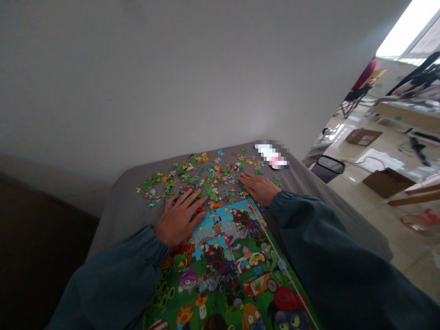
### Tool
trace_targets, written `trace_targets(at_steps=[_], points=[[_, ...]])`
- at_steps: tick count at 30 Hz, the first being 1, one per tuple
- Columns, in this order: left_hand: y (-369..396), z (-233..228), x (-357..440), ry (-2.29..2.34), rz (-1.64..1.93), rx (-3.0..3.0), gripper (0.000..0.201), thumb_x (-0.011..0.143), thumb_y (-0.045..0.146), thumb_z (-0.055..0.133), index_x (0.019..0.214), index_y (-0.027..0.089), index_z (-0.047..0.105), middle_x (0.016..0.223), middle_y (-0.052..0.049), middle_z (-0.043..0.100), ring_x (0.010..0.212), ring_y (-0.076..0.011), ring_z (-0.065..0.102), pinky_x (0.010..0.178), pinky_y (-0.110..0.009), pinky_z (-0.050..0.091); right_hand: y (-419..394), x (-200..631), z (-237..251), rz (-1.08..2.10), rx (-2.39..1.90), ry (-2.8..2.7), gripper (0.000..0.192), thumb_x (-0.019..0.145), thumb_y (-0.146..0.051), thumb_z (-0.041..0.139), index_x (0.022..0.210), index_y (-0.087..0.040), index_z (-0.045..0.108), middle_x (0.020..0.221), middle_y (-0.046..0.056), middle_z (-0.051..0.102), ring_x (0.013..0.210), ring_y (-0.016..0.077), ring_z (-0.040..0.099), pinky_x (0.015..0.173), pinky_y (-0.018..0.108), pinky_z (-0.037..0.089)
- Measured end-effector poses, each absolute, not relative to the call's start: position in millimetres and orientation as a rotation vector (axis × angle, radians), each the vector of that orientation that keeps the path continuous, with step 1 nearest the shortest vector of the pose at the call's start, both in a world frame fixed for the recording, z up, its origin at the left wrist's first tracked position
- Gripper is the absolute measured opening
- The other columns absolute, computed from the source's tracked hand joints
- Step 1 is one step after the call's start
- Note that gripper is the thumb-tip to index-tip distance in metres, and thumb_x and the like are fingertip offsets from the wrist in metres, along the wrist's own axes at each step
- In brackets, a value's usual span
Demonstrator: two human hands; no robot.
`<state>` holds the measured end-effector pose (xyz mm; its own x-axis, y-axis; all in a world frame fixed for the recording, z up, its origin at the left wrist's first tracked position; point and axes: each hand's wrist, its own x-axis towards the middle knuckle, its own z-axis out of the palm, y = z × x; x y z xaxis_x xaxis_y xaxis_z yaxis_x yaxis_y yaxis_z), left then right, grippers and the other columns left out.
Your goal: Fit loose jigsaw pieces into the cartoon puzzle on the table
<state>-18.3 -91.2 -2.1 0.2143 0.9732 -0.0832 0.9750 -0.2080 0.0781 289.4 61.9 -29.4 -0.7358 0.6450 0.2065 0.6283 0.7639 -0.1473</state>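
Now | left hand [178,220]: flat, fingers spread, on the puzzle board [233,275] top edge | right hand [259,188]: flat, palm down, holding nothing, on loose puzzle pieces [202,176] | pieces scattered on grey worktop [120,211] beyond board

Honestly nothing readable here. The puzzle board [237,275] is all cartoon artwork, no lettering I can make out, and the white thing [271,156] at the far edge is blurred out.

Both hands [178,220] [257,188] rest flat among loose puzzle pieces [206,176].
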Motion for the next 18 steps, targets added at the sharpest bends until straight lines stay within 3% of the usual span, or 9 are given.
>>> trace_targets(at_steps=[7,12,18], points=[[-49,24,-43,2.07,0.014,2.301,0.064,0.108,0.061,0.026,0.161,0.036,0.048,0.176,-0.001,0.036,0.163,-0.0338,0.029,0.127,-0.063,0.027,66,288,-37,0.169,-1.032,-2.692,0.051,0.108,-0.025,0.04,0.155,-0.016,0.058,0.16,0.017,0.056,0.153,0.0303,0.049,0.128,0.055,0.041],[-12,21,-59,2.301,0.0,2.134,0.068,0.108,0.05,0.022,0.168,0.022,0.037,0.176,-0.009,0.033,0.162,-0.0335,0.032,0.126,-0.064,0.031,67,288,-39,0.138,-1.13,-2.688,0.054,0.11,-0.029,0.039,0.157,-0.006,0.053,0.165,0.022,0.048,0.158,0.0325,0.041,0.131,0.053,0.036],[-19,0,-60,2.249,-0.054,2.174,0.068,0.109,0.053,0.017,0.167,0.026,0.04,0.177,-0.003,0.032,0.164,-0.0308,0.029,0.129,-0.059,0.025,68,291,-43,0.135,-1.128,-2.68,0.057,0.111,-0.032,0.034,0.16,-0.007,0.049,0.168,0.02,0.044,0.159,0.0333,0.038,0.131,0.057,0.035]])
